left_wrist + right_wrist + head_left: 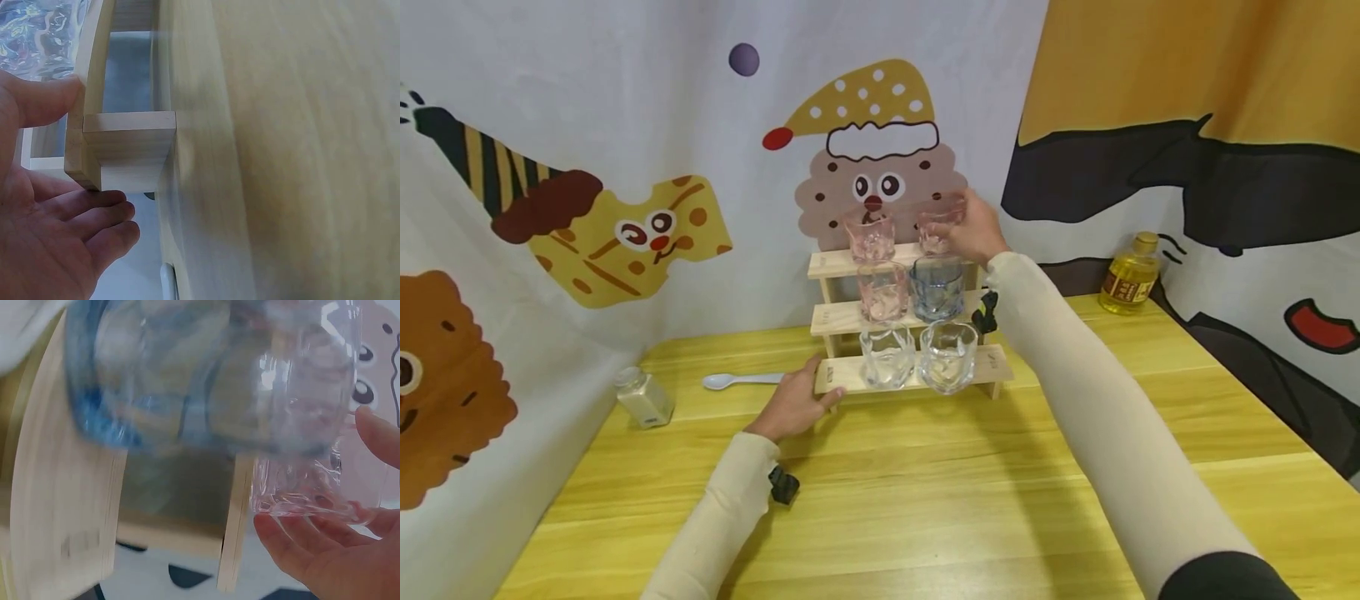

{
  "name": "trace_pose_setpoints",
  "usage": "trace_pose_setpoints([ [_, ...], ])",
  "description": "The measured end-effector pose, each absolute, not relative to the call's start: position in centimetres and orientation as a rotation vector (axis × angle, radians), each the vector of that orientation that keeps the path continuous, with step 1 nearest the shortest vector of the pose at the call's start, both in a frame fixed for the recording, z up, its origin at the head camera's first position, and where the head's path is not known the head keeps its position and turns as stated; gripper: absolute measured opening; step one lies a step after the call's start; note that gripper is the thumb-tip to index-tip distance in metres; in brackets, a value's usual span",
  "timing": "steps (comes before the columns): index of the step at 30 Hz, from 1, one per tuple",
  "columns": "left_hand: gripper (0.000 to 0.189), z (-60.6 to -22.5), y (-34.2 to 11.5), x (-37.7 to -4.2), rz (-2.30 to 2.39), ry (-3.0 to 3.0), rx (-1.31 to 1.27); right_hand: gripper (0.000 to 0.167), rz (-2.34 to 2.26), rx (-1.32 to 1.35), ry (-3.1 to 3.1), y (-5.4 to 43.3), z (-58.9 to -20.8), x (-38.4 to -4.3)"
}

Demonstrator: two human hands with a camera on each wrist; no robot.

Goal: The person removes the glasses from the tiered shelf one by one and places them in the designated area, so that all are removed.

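Note:
A three-tier wooden stand (838, 317) on the table bears several drinking glasses, two on each tier. On the top tier, my right hand (979, 229) grips the right pink glass (938, 242), its thumb and fingers around the sides in the right wrist view. Left of it stands another pink glass (872, 240). The middle tier carries a pink glass (883, 292) and a blue glass (937, 289); the blue one fills much of the right wrist view. Two clear glasses (887, 357) are on the lowest tier. My left hand (796, 402) holds that tier's left end, thumb on the board (90, 94).
A white spoon (741, 380) lies left of the stand, near a small jar (644, 398) with pale contents. An oil bottle (1129, 275) stands at the back right of the table (925, 500). A printed cloth (662, 100) hangs close behind the stand.

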State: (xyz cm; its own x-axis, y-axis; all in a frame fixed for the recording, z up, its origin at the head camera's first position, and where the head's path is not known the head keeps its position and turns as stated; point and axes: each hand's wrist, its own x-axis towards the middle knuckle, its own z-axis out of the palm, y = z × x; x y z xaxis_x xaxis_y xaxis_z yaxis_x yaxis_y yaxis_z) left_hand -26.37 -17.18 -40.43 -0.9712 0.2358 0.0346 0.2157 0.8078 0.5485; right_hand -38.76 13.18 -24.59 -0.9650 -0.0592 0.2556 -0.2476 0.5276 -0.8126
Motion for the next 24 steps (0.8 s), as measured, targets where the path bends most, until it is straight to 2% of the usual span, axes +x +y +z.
trace_pose_setpoints([
  [4, 0.084, -40.3, -17.1, -26.3, 0.87, 2.951, 0.366, 0.078, 1.378, 0.2, -2.579, 14.7, -24.5, -38.4],
  [24, 0.084, -40.6, -17.3, -26.3, 0.892, 2.941, 0.374, 0.083, 1.232, 0.039, -2.592, 23.5, -25.5, -37.3],
])
